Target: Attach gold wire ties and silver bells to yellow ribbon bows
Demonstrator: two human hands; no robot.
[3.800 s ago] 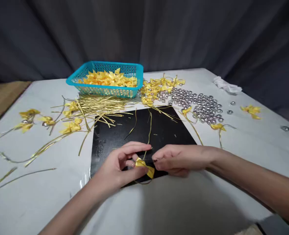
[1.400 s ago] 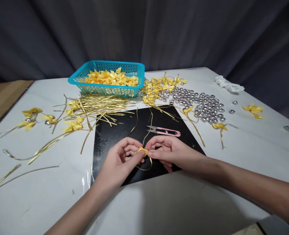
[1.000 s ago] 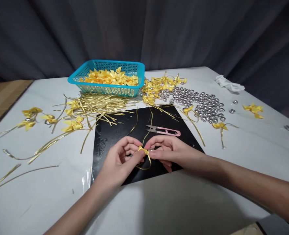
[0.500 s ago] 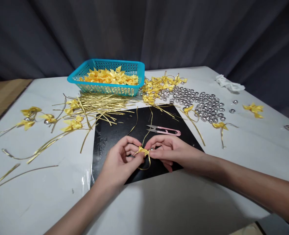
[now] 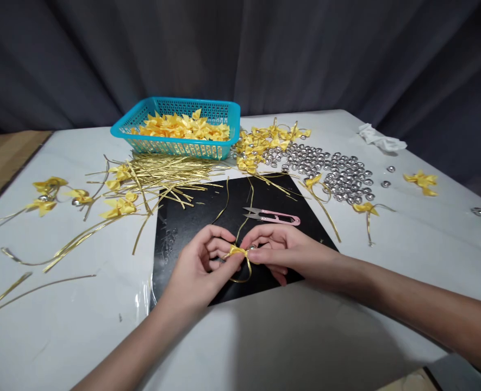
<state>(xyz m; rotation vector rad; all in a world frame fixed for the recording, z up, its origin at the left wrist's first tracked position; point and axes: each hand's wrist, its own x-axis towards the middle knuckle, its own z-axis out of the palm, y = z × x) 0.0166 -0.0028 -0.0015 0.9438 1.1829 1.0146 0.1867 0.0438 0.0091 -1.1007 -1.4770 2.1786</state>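
Left hand, near edge of the work: thumb and fingers closed on the left side of a yellow bow, other fingers curled beneath, seemingly as a rest for it. Right hand: thumb and forefinger pinched on the bow's right side, beside a silver bead; whether the bead itself was gripped could not be told. The bow sat between the two sets of fingertips, just above the black mat, a grip from both sides that probably kept so small a piece from twisting. A gold cord hung from it in a loop, left slack. The mat lay flat on the white table, its dark face perhaps chosen to make thin, shiny pieces easy to see. Pink-handled snips, one pair, lay on the mat just beyond the right hand, blades apart and pointing left, presumably parked there for short reach. To the left, bows with beads and cord tails, spread apart, possibly against tangling. Farther on, a heap of gold cords, laid mostly lengthwise, in front of the blue basket; the basket's walls penned in a stock of loose yellow bows. Right of it, a cluster of beaded bows, then silver beads, massed by kind, it seemed, for easy picking.
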